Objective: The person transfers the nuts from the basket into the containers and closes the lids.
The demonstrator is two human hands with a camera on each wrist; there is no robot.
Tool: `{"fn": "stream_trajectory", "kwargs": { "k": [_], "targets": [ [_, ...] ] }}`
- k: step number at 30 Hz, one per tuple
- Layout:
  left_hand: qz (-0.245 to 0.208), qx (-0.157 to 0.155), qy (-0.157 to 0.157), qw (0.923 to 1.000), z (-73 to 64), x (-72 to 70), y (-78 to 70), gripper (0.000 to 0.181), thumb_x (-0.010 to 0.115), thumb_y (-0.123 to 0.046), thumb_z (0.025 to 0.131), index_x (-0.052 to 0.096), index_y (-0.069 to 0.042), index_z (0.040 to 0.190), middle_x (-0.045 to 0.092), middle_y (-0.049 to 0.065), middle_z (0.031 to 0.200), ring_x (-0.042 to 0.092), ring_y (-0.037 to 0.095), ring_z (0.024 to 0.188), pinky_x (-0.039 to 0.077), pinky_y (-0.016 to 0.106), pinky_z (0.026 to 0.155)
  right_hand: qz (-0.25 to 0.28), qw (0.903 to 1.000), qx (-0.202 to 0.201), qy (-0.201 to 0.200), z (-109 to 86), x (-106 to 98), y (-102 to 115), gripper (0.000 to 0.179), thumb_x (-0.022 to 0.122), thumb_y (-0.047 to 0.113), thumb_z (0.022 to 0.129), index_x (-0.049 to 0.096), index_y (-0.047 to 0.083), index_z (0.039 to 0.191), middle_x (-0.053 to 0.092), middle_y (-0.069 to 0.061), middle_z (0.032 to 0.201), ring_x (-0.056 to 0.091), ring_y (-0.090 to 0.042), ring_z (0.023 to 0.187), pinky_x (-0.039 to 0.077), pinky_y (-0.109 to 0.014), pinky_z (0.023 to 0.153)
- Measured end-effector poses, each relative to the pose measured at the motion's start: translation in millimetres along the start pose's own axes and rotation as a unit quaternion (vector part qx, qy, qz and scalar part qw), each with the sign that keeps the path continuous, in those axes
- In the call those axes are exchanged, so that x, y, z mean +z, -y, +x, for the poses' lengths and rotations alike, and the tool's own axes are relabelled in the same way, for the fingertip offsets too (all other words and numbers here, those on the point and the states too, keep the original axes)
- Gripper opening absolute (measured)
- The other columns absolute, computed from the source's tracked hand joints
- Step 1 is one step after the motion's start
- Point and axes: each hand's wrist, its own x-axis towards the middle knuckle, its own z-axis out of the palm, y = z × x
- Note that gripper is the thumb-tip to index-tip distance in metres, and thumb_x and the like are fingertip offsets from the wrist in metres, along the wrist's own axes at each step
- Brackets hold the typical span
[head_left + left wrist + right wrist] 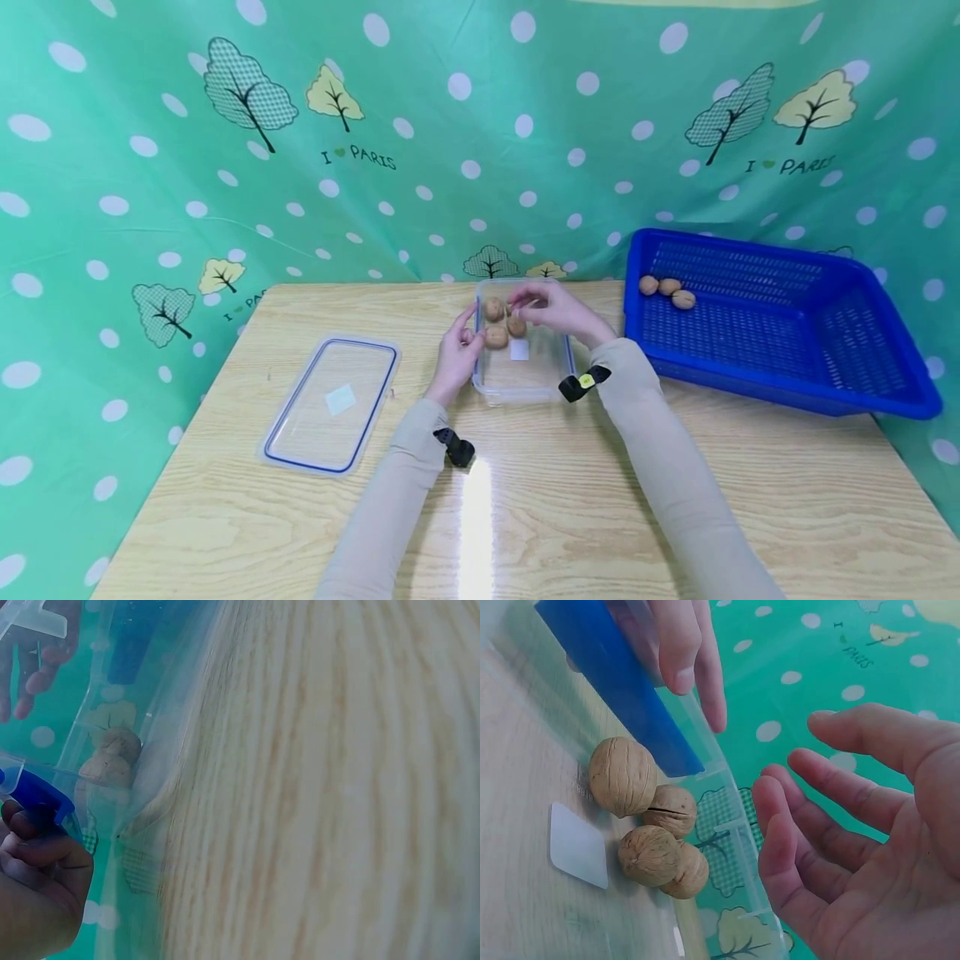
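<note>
A clear plastic container with blue clips stands on the table, several walnuts grouped at its far left corner. My left hand grips the container's left wall, fingers curled at the blue clip. Over the far part of the container is my right hand. In the right wrist view, this hand's fingers are loosely bent, spread apart and hold nothing, close to the container's wall above the walnuts. A white square label shows at the container's bottom.
To the left lies a clear lid with a blue seal and a pale square label. A blue basket at the right holds 3 walnuts in its left corner. Behind the table hangs a green dotted cloth.
</note>
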Motion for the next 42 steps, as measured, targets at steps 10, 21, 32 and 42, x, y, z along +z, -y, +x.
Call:
{"fn": "stream_trajectory", "kwargs": {
  "k": [10, 21, 32, 42],
  "targets": [
    [-0.002, 0.002, 0.002, 1.0, 1.0, -1.4, 3.2, 0.052, 0.051, 0.007, 0.094, 0.037, 0.005, 0.144, 0.039, 0.003, 0.064, 0.036, 0.006, 0.052, 0.032, 0.018, 0.047, -0.032, 0.9983, -0.048, 0.004, -13.6, -2.0, 9.5, 0.029, 0.06, 0.002, 0.09, 0.06, -0.008, 0.118, 0.062, -0.019, 0.109, 0.057, -0.03, 0.102, 0.045, -0.043, 0.092],
    [-0.007, -0.012, -0.003, 0.9999, -0.1, -2.7, 0.4, 0.052, 0.051, 0.007, 0.094, 0.037, 0.004, 0.145, 0.037, 0.002, 0.064, 0.035, 0.006, 0.054, 0.031, 0.018, 0.05, -0.128, 0.9901, -0.039, 0.042, -55.3, -26.0, 26.2, 0.027, 0.059, 0.009, 0.095, 0.06, -0.002, 0.119, 0.062, -0.014, 0.112, 0.059, -0.026, 0.1, 0.049, -0.043, 0.087],
    [0.0, -0.015, -0.017, 0.9997, 11.1, 0.3, 29.2, 0.053, 0.053, 0.002, 0.095, 0.039, -0.003, 0.146, 0.038, -0.003, 0.063, 0.035, 0.006, 0.052, 0.031, 0.018, 0.047, -0.247, 0.9677, -0.046, 0.021, -96.8, -54.9, 34.4, 0.027, 0.061, 0.008, 0.094, 0.06, 0.0, 0.12, 0.063, -0.012, 0.113, 0.061, -0.024, 0.095, 0.052, -0.041, 0.08],
    [0.005, -0.011, -0.034, 0.9994, 15.9, 5.4, 38.1, 0.054, 0.054, 0.002, 0.094, 0.043, -0.008, 0.146, 0.036, -0.003, 0.064, 0.034, 0.007, 0.055, 0.031, 0.019, 0.05, -0.325, 0.944, -0.049, 0.024, -126.9, -79.5, 48.5, 0.032, 0.067, 0.009, 0.091, 0.062, 0.0, 0.121, 0.061, -0.01, 0.109, 0.062, -0.023, 0.09, 0.053, -0.043, 0.077]
  ]
}}
